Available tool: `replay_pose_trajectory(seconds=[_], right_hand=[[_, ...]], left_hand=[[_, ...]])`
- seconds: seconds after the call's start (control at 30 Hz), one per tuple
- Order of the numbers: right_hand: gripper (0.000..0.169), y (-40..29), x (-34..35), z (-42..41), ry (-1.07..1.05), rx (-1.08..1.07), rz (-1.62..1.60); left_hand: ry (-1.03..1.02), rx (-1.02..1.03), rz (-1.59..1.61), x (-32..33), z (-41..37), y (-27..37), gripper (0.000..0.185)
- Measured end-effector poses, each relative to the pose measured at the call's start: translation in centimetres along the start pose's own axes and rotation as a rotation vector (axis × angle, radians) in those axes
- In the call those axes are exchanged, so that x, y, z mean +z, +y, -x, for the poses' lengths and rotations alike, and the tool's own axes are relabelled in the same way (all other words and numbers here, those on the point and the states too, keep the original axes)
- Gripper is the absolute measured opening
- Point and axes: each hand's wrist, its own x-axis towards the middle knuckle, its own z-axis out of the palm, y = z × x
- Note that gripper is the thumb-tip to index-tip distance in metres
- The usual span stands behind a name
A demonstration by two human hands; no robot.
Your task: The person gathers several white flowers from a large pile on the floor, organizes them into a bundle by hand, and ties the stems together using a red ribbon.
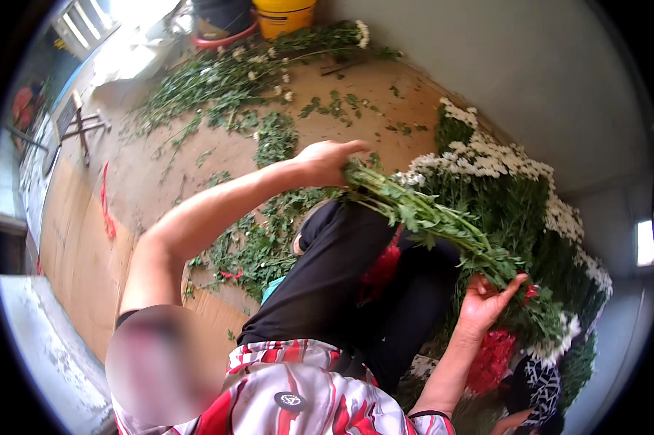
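A long bunch of white chrysanthemums slants across my lap, its green leafy stems (430, 212) over my knees and its white heads (555, 342) at the lower right. My right hand (484, 304) is closed around the bunch below the heads, close to a red tie (531, 293). At the opposite end, my left hand (327, 163) touches the cut stem ends, one finger stretched out past them. Whether its other fingers grip the stems is hidden. Under the bunch are my black trousers (327, 266), with red material (381, 269) between the legs.
Stacked white chrysanthemums (495, 157) line the wall on the right. Loose stems (218, 87) and stripped leaves (256, 239) litter the floor. A yellow bucket (284, 16), a dark bucket (223, 19) and a small stool (79, 128) stand farther off. Another person's patterned sleeve (542, 389) shows at lower right.
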Motion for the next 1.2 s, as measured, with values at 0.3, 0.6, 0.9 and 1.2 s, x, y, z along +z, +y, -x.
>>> replay_pose_trajectory(seconds=[0.3,0.6,0.9,1.2], right_hand=[[0.038,-0.6,-2.1,1.0,0.181,-0.063,-0.093],[0.033,-1.2,-5.8,4.3,0.170,-0.067,-0.282],[0.038,-5.4,-13.7,10.4,0.615,-0.303,-0.375],[0.045,-15.2,-22.1,25.8,1.033,-0.652,-0.086]], left_hand=[[-0.267,-0.222,1.018,3.0,4.2,-2.6,0.083],[0.042,-0.117,0.946,8.9,5.5,-8.6,0.061],[0.161,-0.214,1.262,11.8,2.5,-5.5,0.030],[0.352,-0.168,0.317,8.4,-2.9,0.8,0.047]])
